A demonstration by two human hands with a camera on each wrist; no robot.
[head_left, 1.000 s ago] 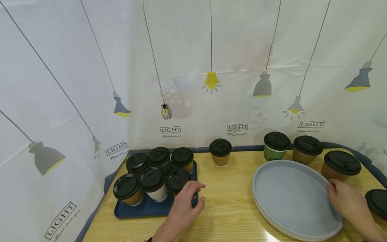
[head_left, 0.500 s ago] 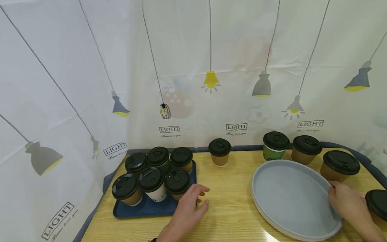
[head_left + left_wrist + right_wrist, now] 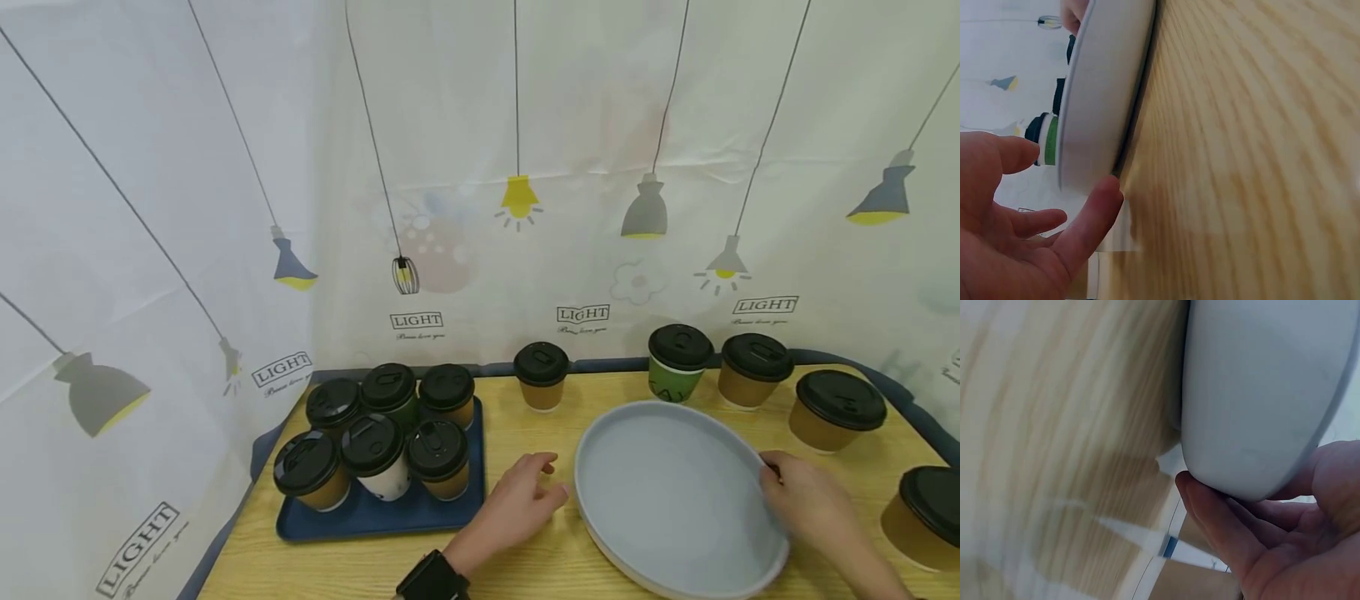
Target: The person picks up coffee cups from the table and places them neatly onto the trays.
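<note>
A round grey tray (image 3: 678, 500) with a low raised rim sits on the wooden table. My right hand (image 3: 813, 508) grips its right edge; the right wrist view shows fingers under the side of the grey tray (image 3: 1260, 394) and the thumb around the rim. My left hand (image 3: 517, 504), with a black watch on the wrist, is at the tray's left side. Its fingers are spread and relaxed, and they hold nothing. In the left wrist view, the left hand's fingertips (image 3: 1107, 190) come right up to the tray's side (image 3: 1107, 94).
A blue rectangular tray (image 3: 375, 525) on the left carries several black-lidded paper cups. One brown cup (image 3: 542, 383) stands alone at the back. Behind and right of the round tray stand a green cup (image 3: 675, 379) and brown cups (image 3: 753, 383). A printed curtain (image 3: 480, 125) closes off the back.
The round tray has slid left with my right hand on its edge, away from the right-hand cups. My left hand has moved right, from the blue tray to the round tray's left side.
</note>
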